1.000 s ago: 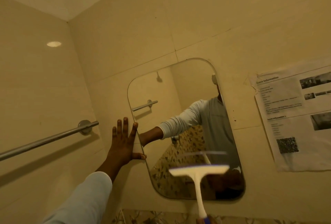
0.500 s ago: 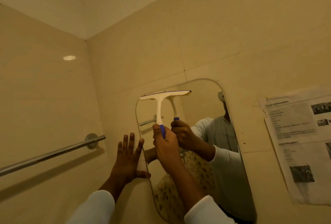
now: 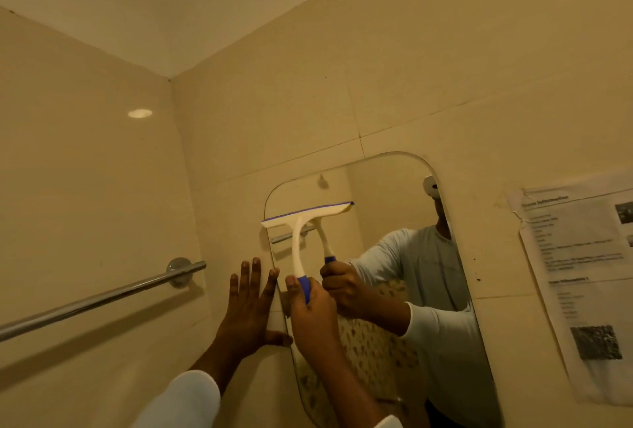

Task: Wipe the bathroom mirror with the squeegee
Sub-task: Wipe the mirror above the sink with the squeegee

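Note:
A tall mirror [image 3: 387, 194] with rounded corners hangs on the tiled wall. The white squeegee [image 3: 301, 218] has a blue grip, and its blade lies against the mirror's upper left part, reaching slightly past the left edge. My right hand [image 3: 313, 311] grips the blue handle from below. Flat on the wall, with straight fingers, my left hand [image 3: 248, 311] presses beside the mirror's left edge, its thumb touching the glass. The mirror reflects a person's arm, torso and the squeegee.
A chrome towel bar [image 3: 102, 297] runs along the left wall near the corner. A printed paper sheet [image 3: 589, 277] is taped to the wall right of the mirror. Beige tiles cover both walls.
My right hand raised the squeegee from the mirror's lower part to its upper left and holds the blade there. My left hand stayed flat on the wall. The view tilted upward.

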A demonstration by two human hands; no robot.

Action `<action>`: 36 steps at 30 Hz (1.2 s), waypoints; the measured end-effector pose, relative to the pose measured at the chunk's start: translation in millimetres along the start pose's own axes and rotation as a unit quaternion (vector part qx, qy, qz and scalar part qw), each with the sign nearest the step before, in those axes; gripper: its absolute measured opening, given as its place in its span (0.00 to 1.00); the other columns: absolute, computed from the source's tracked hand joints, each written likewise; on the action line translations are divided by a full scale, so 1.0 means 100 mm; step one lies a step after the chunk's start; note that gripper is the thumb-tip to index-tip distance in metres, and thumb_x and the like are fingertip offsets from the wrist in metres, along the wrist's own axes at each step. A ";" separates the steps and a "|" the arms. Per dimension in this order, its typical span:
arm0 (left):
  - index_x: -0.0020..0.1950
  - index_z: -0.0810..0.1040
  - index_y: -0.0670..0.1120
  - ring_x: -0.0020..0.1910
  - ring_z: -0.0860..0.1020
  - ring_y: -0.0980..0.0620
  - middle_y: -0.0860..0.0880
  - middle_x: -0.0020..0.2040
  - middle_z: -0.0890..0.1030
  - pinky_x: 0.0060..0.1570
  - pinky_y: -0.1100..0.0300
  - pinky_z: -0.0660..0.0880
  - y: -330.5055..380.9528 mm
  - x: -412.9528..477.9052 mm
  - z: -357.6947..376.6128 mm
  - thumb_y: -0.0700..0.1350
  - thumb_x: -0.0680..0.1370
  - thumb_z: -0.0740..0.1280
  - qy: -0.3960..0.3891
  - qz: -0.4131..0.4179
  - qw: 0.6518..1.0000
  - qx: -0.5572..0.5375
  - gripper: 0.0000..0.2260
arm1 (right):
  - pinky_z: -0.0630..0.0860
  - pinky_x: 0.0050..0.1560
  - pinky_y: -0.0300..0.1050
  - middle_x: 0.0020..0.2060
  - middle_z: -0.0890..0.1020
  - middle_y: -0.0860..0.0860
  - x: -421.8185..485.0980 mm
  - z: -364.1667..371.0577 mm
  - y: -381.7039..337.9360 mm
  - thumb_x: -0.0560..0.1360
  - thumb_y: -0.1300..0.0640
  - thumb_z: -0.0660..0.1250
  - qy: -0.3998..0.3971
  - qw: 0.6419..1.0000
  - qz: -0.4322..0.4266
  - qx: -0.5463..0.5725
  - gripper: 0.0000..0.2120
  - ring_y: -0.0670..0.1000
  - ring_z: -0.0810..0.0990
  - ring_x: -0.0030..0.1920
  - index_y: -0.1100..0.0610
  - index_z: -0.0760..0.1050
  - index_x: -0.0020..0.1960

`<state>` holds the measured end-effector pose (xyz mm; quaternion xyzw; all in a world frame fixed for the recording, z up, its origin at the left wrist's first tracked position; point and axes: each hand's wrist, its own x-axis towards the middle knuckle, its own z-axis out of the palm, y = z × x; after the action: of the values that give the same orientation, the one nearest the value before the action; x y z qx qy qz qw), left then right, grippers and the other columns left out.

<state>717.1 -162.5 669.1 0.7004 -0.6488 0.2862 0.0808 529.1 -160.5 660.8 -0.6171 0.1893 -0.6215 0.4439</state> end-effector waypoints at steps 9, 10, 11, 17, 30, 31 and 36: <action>0.80 0.29 0.48 0.78 0.29 0.33 0.37 0.80 0.29 0.74 0.26 0.40 -0.04 0.00 0.03 0.84 0.59 0.63 0.002 0.026 0.999 -0.031 0.68 | 0.76 0.37 0.33 0.38 0.81 0.50 -0.23 -0.12 0.15 0.83 0.45 0.64 -0.002 0.999 0.004 -0.036 0.11 0.41 0.79 0.34 0.52 0.77 0.53; 0.80 0.29 0.48 0.78 0.28 0.33 0.37 0.79 0.29 0.74 0.27 0.38 -0.04 0.00 0.02 0.84 0.59 0.63 -0.001 0.031 0.999 -0.033 0.69 | 0.76 0.37 0.33 0.37 0.80 0.49 -0.26 -0.14 0.18 0.83 0.45 0.64 0.000 0.999 0.006 -0.037 0.09 0.39 0.79 0.34 0.50 0.76 0.51; 0.80 0.29 0.48 0.77 0.28 0.33 0.37 0.79 0.29 0.74 0.27 0.37 -0.05 0.00 0.02 0.84 0.58 0.64 -0.002 0.033 0.999 -0.035 0.70 | 0.76 0.37 0.32 0.37 0.80 0.48 -0.29 -0.15 0.21 0.83 0.46 0.65 0.004 0.999 0.008 -0.039 0.08 0.38 0.79 0.34 0.49 0.75 0.49; 0.81 0.30 0.48 0.78 0.28 0.33 0.38 0.80 0.29 0.73 0.28 0.36 -0.06 -0.01 0.01 0.85 0.56 0.65 -0.001 0.044 0.998 -0.052 0.71 | 0.74 0.37 0.32 0.34 0.77 0.47 -0.40 -0.19 0.33 0.83 0.46 0.66 0.011 0.998 0.028 -0.058 0.09 0.42 0.76 0.33 0.50 0.75 0.49; 0.76 0.22 0.51 0.75 0.23 0.34 0.38 0.76 0.22 0.74 0.31 0.32 0.00 0.00 -0.08 0.84 0.55 0.65 -0.040 -0.004 0.999 -0.005 0.71 | 0.76 0.39 0.38 0.36 0.79 0.51 -0.65 -0.22 0.61 0.82 0.45 0.67 0.013 0.997 0.056 -0.041 0.11 0.45 0.77 0.36 0.52 0.77 0.48; 0.77 0.22 0.51 0.75 0.23 0.34 0.38 0.76 0.23 0.74 0.31 0.32 0.00 0.00 -0.08 0.83 0.55 0.66 -0.040 -0.006 0.999 -0.007 0.72 | 0.76 0.40 0.39 0.36 0.79 0.51 -0.66 -0.24 0.63 0.82 0.44 0.67 0.012 0.997 0.059 -0.048 0.11 0.46 0.78 0.36 0.51 0.77 0.48; 0.76 0.22 0.50 0.75 0.23 0.34 0.38 0.76 0.22 0.75 0.31 0.34 -0.01 -0.01 -0.07 0.82 0.56 0.66 -0.042 -0.008 0.999 -0.005 0.72 | 0.80 0.42 0.41 0.38 0.82 0.53 -0.84 -0.34 0.79 0.81 0.42 0.67 0.002 0.993 0.095 -0.075 0.11 0.47 0.82 0.38 0.49 0.77 0.49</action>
<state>716.0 -158.7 674.4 0.7163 -0.6477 0.2529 0.0588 509.7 -147.3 543.1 -0.6269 0.2940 -0.5615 0.4530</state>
